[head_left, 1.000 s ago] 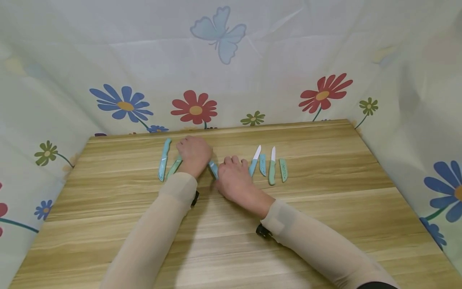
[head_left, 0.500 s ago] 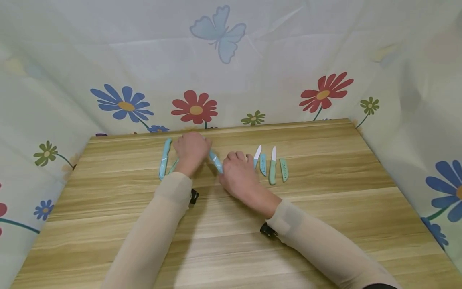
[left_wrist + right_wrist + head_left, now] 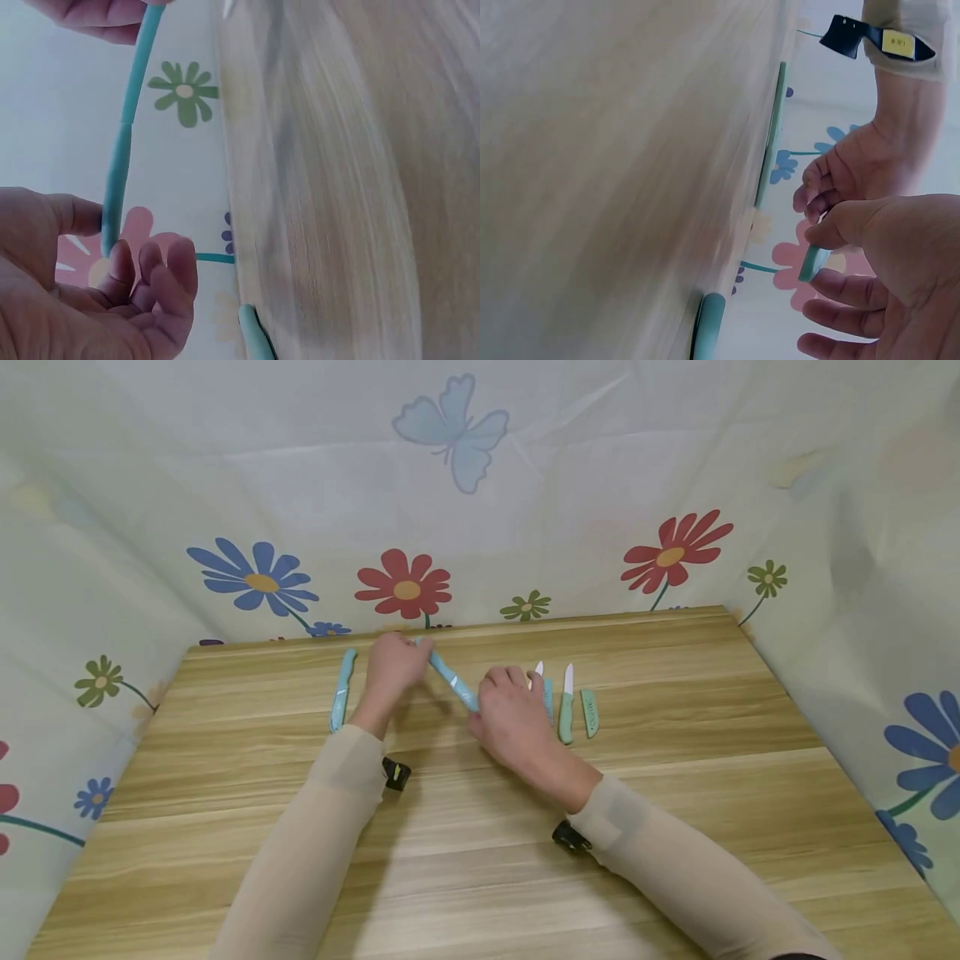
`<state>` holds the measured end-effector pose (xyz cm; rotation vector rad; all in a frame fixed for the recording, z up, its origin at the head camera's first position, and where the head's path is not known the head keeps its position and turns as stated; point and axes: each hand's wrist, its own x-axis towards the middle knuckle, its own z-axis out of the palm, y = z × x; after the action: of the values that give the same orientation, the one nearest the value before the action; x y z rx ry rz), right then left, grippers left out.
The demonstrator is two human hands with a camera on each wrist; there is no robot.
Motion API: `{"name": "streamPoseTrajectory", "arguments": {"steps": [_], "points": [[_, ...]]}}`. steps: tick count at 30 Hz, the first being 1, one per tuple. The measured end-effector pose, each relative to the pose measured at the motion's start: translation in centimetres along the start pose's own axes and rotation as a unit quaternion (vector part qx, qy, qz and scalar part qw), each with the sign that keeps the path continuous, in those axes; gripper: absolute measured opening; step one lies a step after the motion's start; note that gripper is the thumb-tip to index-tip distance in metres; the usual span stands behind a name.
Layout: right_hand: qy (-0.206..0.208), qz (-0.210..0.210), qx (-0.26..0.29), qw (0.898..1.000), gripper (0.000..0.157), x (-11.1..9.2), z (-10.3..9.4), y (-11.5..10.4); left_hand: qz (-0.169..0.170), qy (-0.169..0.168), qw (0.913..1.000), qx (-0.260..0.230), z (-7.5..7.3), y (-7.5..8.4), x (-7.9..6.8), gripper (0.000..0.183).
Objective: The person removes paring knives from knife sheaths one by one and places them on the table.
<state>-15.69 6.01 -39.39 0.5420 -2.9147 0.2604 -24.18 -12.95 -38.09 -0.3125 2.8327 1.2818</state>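
A blue paring knife in its sheath [image 3: 453,683] is held aslant between my two hands, above the table. My left hand [image 3: 395,670] pinches the handle end between thumb and fingers, as the left wrist view shows on the knife's handle [image 3: 116,184]. My right hand [image 3: 517,718] pinches the sheath's tip [image 3: 814,262] between thumb and forefinger, its other fingers loosely bent. Beyond the right hand lies an unsheathed knife with a white blade [image 3: 539,668], its handle hidden by that hand. A blue sheath [image 3: 548,700] lies beside it.
On the wood-grain table [image 3: 465,860], another blue sheathed knife [image 3: 342,692] lies left of my left hand. To the right are a green-handled knife [image 3: 567,714] with a bare white blade and a green sheath [image 3: 590,713]. A flower-printed curtain [image 3: 585,527] stands behind the table.
Both hands have drawn a little apart, the right one moving right, and more of the blue sheathed knife shows between them. The green knife near my left hand is now hidden.
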Motion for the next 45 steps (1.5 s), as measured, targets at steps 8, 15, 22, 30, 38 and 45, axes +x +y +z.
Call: {"name": "streamPoseTrajectory", "arguments": {"steps": [8,15,22,30,38,45], "points": [[0.018,0.008,0.005,1.0,0.023,-0.1,-0.1,0.9,-0.042,-0.046,0.9803,-0.187,-0.1,-0.2,-0.6,0.029],[0.027,0.004,0.008,1.0,0.019,-0.3,0.1,1.7,-0.074,-0.09,0.9476,-0.297,-0.1,-0.6,-1.1,0.033],[0.026,0.0,0.016,1.0,0.017,-0.4,0.2,2.4,-0.08,-0.108,0.9252,-0.355,0.1,-0.9,-1.5,0.028],[0.028,0.001,0.042,0.999,0.018,-0.6,0.2,3.6,-0.077,-0.13,0.895,-0.42,0.4,-1.4,-2.3,0.023],[0.033,-0.003,0.064,0.997,0.021,-0.8,0.0,4.7,-0.083,-0.138,0.8648,-0.476,0.7,-1.6,-3.6,0.024],[0.058,-0.017,0.111,0.992,0.019,-1.0,-0.1,5.6,-0.079,-0.145,0.8403,-0.516,0.9,-1.7,-4.8,0.02]]}}
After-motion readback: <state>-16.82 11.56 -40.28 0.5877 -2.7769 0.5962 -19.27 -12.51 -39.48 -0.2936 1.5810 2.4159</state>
